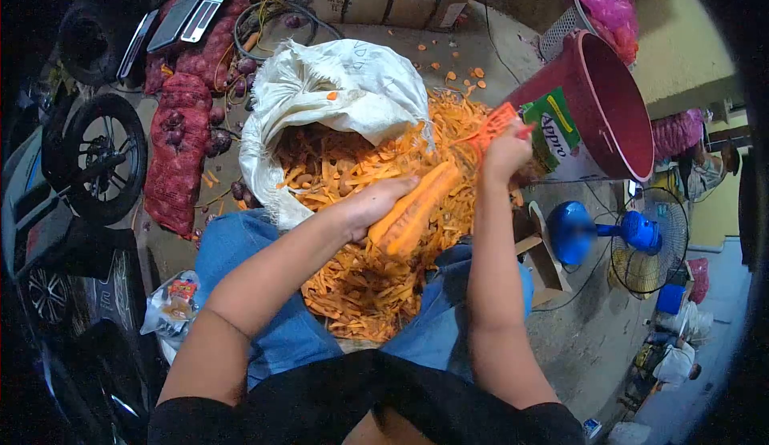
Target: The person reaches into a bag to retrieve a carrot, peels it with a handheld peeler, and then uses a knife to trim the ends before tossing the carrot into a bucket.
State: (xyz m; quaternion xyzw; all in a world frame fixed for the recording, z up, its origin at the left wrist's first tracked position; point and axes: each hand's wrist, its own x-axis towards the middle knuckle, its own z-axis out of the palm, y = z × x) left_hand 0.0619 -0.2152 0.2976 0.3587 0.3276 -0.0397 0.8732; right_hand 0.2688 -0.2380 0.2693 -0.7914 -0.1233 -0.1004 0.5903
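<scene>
A large, thick carrot (pixel 415 211), partly peeled with darker streaks left along it, is gripped in my left hand (pixel 376 205). My right hand (pixel 508 155) is closed around the handle of a red-orange peeler (pixel 490 128), held to the right of the carrot's far end and apart from it. Under both hands and between my knees lies a big heap of orange peelings (pixel 352 301). Behind my left hand a white woven sack (pixel 352 84) lies with its mouth open toward me; peelings and what look like unpeeled carrots show inside.
A dark red bucket (pixel 593 108) stands tilted in view at right, near my right hand. Beyond it are a blue fan (pixel 641 233) and a cardboard box (pixel 541 257). Red net sacks of onions (pixel 178 153), a scale (pixel 192 16) and a motorcycle wheel (pixel 104 157) are at left.
</scene>
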